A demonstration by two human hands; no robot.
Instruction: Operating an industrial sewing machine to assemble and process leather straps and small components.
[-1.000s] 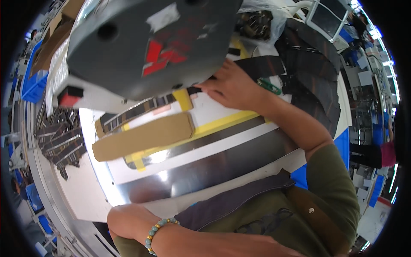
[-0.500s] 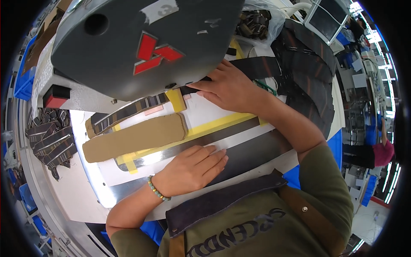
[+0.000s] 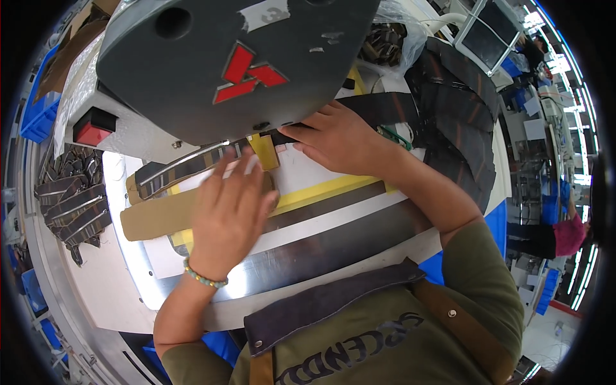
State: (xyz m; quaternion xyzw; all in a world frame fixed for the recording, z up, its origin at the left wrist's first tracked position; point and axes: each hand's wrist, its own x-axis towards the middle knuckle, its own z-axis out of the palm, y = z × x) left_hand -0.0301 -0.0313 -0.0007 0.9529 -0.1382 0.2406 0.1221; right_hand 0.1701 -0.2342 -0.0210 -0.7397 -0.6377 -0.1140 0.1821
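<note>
My right hand [image 3: 350,138] is at the lower edge of the grey sewing machine head [image 3: 192,83], its fingers closed over a dark fabric strip [image 3: 382,110]. Some fingertips are hidden by the machine. My left hand [image 3: 228,215], blurred by motion, is over a tan padded piece [image 3: 160,215] with its fingers apart and nothing visible in them. Beyond the fingertips lies a striped fabric strip with a zipper [image 3: 186,165], running under the machine head. A yellow tab [image 3: 264,151] stands beside that strip, near my right fingertips.
Yellow tape [image 3: 333,185] borders the white work plate. Dark striped fabric panels [image 3: 459,115] are heaped at the right, and zippered striped pieces [image 3: 74,199] at the left. A clear plastic bag [image 3: 410,38] sits behind. At far right, a person in a pink top [image 3: 570,236] is visible.
My left hand has risen off the metal plate and moved left and away from me, over the tan piece toward the zippered strip. My right hand stays by the machine. The whole view has shifted slightly.
</note>
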